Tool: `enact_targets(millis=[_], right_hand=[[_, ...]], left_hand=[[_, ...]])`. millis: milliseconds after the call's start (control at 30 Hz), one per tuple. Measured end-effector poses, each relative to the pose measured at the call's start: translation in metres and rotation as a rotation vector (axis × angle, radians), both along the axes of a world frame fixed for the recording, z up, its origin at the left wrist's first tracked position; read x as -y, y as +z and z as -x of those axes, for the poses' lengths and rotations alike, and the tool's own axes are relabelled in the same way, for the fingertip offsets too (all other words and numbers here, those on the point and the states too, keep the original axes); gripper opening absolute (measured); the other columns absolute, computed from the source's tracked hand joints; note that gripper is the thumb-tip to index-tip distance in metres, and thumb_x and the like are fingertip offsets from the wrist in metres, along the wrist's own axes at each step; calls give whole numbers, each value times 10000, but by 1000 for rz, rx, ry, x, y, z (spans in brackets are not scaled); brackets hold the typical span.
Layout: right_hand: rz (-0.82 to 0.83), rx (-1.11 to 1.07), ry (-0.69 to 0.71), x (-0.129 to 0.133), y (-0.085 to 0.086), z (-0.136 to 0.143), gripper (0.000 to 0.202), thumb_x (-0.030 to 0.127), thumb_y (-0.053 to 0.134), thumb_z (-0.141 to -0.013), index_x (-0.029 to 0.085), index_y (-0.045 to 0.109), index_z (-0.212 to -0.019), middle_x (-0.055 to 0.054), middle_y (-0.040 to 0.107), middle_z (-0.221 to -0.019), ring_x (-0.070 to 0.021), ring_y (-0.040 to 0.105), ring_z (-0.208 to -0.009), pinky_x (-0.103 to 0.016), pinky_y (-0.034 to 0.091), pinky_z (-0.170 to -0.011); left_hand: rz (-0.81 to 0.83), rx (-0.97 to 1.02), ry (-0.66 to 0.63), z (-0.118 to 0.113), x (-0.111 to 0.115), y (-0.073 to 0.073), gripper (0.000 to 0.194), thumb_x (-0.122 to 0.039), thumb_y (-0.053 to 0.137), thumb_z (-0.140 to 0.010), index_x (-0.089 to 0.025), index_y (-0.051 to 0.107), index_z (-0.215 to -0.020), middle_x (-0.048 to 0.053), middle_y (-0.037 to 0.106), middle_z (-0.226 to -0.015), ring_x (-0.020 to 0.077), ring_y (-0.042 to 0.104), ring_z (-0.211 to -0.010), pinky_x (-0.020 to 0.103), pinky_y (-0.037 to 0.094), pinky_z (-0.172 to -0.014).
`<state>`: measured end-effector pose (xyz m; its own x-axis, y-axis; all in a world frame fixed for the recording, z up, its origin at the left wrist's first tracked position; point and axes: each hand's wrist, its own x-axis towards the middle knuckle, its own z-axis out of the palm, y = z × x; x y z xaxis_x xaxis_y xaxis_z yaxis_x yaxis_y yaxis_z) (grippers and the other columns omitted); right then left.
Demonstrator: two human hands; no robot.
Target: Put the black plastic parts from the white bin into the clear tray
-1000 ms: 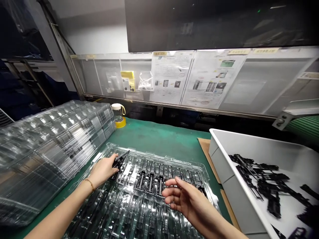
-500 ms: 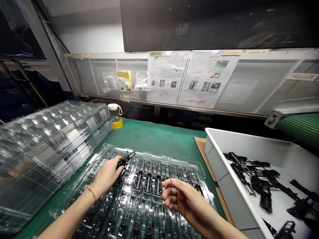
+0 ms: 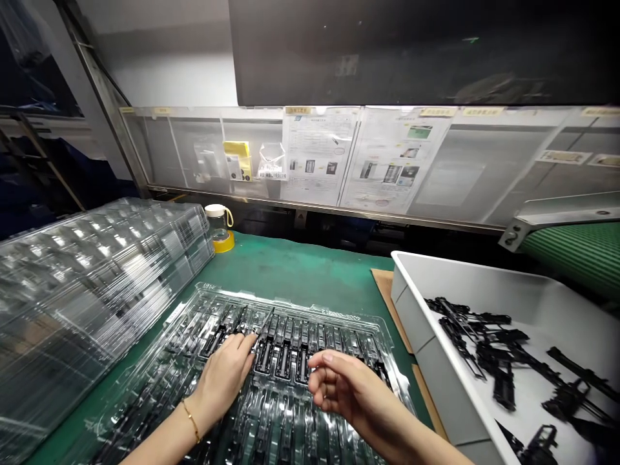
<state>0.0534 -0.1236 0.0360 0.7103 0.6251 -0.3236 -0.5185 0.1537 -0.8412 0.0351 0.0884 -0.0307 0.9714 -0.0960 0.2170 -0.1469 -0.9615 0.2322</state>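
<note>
A clear plastic tray with rows of slots lies on the green mat, and black parts sit in many of its slots. My left hand, with a thin bracelet at the wrist, is low over the tray's upper row, its fingers closed on a black part that is mostly hidden by them. To the right, my right hand hovers above the tray beside the filled slots, palm turned inward, fingers loosely curled and apart from the thumb, holding nothing.
Stacked clear trays stand at the left. Behind is a lidded bottle on a yellow roll. At the right, a white bin holds loose black parts, with cardboard beside it. Papers hang behind.
My left hand has moved down and slightly right, lowering the black part to the tray's upper row. The right hand has hardly moved. The whole view has shifted slightly.
</note>
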Motion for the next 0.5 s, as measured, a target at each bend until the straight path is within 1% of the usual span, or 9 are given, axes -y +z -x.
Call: enact_targets(millis=[67, 133, 200, 233, 300, 367, 433, 500], right_hand=[[0, 6, 1, 0, -1, 0, 209, 318, 378, -763, 140, 486, -781, -40, 567, -674, -105, 510, -588, -251, 340, -598], [14, 9, 0, 0, 0, 0, 201, 318, 382, -758, 147, 487, -775, -37, 570, -672, -108, 514, -589, -249, 343, -596], [24, 13, -4, -1, 1, 1, 204, 322, 385, -756, 147, 489, -776, -36, 569, -672, -107, 513, -586, -246, 344, -589], [26, 17, -6, -1, 2, 1, 206, 322, 388, -755, 145, 491, -777, -36, 567, -669, -105, 511, -583, -243, 343, -583], [22, 23, -5, -1, 3, 1, 207, 321, 391, -753, 142, 494, -773, -35, 566, -662, -102, 509, -575, -240, 342, -577], [17, 18, -1, 0, 3, 1, 200, 315, 392, -751, 143, 495, -765, -35, 569, -654, -104, 514, -572, -240, 344, -575], [7, 15, -6, 0, 2, 0, 194, 308, 395, -746, 143, 496, -759, -35, 572, -648, -103, 518, -565, -238, 344, -572], [-11, 21, -22, 0, -1, -1, 194, 311, 406, -736, 141, 498, -757, -35, 574, -648, -97, 520, -558, -235, 342, -567]], left_hand=[[-24, 6, 9, -2, 1, 1, 259, -180, 257, -798, -130, 431, -982, 78, 482, -815, 199, 453, -769, 324, 410, -632], [-42, -2, -1, -2, 3, 1, 252, -222, 269, -799, -144, 499, -867, 65, 485, -757, 201, 457, -730, 321, 410, -590], [-53, -10, -19, -2, 2, 1, 276, -258, 271, -800, -163, 529, -774, 51, 493, -743, 192, 461, -722, 314, 411, -591], [-57, -10, -25, -1, 1, 0, 280, -274, 272, -800, -170, 531, -777, 49, 503, -772, 190, 463, -746, 315, 412, -616], [-66, -7, -24, 3, -5, -3, 275, -308, 283, -797, -178, 507, -889, 54, 508, -911, 193, 444, -861, 328, 402, -716], [-77, -6, -7, 8, -13, -7, 321, -347, 297, -788, -178, 431, -1026, 63, 459, -1064, 201, 380, -990, 348, 363, -812], [-90, -3, 15, 13, -21, -11, 379, -380, 299, -780, -181, 367, -1095, 64, 411, -1142, 200, 329, -1054, 364, 334, -851], [-97, 4, 25, 17, -28, -17, 414, -401, 303, -772, -172, 348, -1114, 73, 406, -1157, 205, 318, -1072, 383, 326, -853]])
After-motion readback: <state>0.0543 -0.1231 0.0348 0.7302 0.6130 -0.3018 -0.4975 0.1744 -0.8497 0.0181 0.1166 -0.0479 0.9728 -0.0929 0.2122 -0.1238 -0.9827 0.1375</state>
